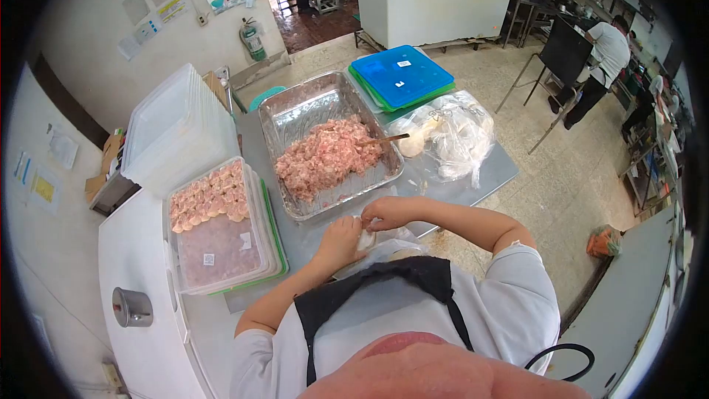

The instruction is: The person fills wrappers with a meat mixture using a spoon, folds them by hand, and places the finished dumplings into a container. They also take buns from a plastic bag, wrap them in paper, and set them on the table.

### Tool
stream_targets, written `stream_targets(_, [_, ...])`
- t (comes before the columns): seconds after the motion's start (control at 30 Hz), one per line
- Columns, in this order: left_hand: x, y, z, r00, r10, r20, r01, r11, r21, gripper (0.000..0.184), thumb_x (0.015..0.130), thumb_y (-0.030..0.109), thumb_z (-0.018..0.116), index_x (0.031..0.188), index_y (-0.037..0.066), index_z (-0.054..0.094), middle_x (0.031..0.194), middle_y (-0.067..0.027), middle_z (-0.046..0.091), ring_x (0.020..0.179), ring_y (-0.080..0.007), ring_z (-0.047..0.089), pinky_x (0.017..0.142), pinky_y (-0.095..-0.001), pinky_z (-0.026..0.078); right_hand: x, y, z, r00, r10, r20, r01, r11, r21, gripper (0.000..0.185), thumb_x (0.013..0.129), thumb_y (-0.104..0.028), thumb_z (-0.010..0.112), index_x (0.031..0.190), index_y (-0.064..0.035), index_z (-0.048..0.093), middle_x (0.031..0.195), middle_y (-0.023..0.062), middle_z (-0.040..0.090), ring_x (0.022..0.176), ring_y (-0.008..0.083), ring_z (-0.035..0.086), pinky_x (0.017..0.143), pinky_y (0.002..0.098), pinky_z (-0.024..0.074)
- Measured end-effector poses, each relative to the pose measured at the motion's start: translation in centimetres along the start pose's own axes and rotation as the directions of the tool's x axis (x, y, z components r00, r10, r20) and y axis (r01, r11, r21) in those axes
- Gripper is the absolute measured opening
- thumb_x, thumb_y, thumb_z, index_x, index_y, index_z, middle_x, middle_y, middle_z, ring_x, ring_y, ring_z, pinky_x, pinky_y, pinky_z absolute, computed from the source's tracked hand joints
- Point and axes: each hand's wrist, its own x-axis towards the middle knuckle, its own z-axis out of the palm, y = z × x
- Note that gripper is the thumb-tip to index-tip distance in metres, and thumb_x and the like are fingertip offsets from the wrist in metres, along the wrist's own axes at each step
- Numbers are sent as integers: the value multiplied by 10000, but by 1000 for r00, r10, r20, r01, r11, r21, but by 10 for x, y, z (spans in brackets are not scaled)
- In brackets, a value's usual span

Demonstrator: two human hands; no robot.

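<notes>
Close to my body, at the near edge of the metal table, my left hand (342, 241) has its fingers closed around a small pale piece (365, 239) that looks like dough. My right hand (385, 213) pinches the same piece from the other side. Clear plastic (399, 239) lies just below my hands. Beyond them is a large metal tray (307, 211) of ground meat (329, 155), with a utensil handle (391, 138) sticking out to the right. A clear plastic bag (461, 137) with pale dough sits to the tray's right.
At left, a clear container (181, 266) holds rows of small filled pieces (210, 196), near stacked translucent containers (177, 129). Blue and green lids (402, 77) lie behind the tray. A pot (133, 307) stands far left. A white chest freezer (436, 7) and several people (609, 48) are farther back.
</notes>
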Motion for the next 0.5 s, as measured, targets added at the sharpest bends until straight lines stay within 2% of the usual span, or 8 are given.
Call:
stream_targets(0.07, [0, -2, -1, 999, 22, 30, -22, 1000, -7, 448, 717, 314, 750, 958, 0, 541, 878, -180, 553, 865, -357, 573, 764, -458, 470, -2, -2, -1, 999, 2, 38, 1, 998, -58, 256, 882, -247, 607, 1019, -37, 658, 1002, 143, 654, 916, 317, 623, 815, 407, 495])
stream_targets(0.17, [-1, -18, 4, 994, 9, 105, 1, 996, -94, 371, 771, 280, 696, 981, -4, 585, 889, -190, 588, 849, -365, 597, 754, -453, 487, -8, -9, 9, 998, -7, -55, 5, 1000, -28, 261, 889, -231, 589, 1034, -26, 658, 982, 157, 664, 911, 340, 624, 835, 411, 491])
stream_targets(0.23, [2, -33, 4, 994, 17, 111, 4, 982, -188, 334, 783, 265, 683, 987, 10, 613, 897, -184, 605, 859, -355, 603, 759, -438, 490, -11, -14, 14, 980, 80, -183, -74, 996, 39, 272, 890, -222, 589, 1065, -25, 653, 1003, 163, 665, 922, 326, 630, 838, 398, 492])
stream_targets(0.37, [6, -51, -4, 985, 27, 173, 38, 931, -363, 281, 811, 250, 665, 1013, 54, 670, 940, -159, 652, 873, -322, 625, 763, -395, 493, -16, -17, 28, 936, 176, -306, -125, 976, 181, 267, 885, -198, 603, 1097, -41, 647, 1023, 151, 650, 933, 308, 628, 828, 382, 497])
stream_targets(0.4, [6, -53, -4, 984, 30, 173, 36, 932, -362, 281, 811, 250, 665, 1013, 54, 670, 940, -159, 652, 873, -322, 625, 763, -395, 493, -17, -20, 33, 878, 184, -441, -108, 975, 193, 275, 875, -184, 614, 1112, -50, 640, 1022, 142, 640, 930, 301, 624, 806, 382, 502])
stream_targets(0.43, [6, -55, -2, 982, -36, 185, 109, 909, -402, 287, 813, 257, 669, 1012, 50, 671, 943, -161, 657, 867, -319, 630, 762, -390, 492, -18, -22, 37, 801, 192, -567, -90, 975, 203, 287, 864, -170, 625, 1128, -58, 633, 1020, 134, 629, 927, 294, 620, 783, 382, 506])
stream_targets(0.47, [6, -56, -1, 975, -100, 199, 180, 880, -440, 293, 816, 264, 673, 1011, 46, 671, 946, -162, 663, 861, -316, 635, 761, -384, 491, -18, -24, 39, 798, 194, -570, -92, 975, 203, 287, 864, -170, 625, 1128, -58, 633, 1020, 134, 629, 927, 294, 620, 783, 382, 506])
stream_targets(0.5, [5, -51, -3, 975, -95, 199, 176, 881, -440, 293, 816, 264, 673, 1011, 46, 671, 946, -162, 663, 861, -316, 635, 761, -384, 491, -18, -29, 39, 758, 199, -621, -65, 971, 231, 294, 869, -170, 624, 1144, -65, 620, 1035, 125, 611, 933, 269, 613, 762, 360, 508])
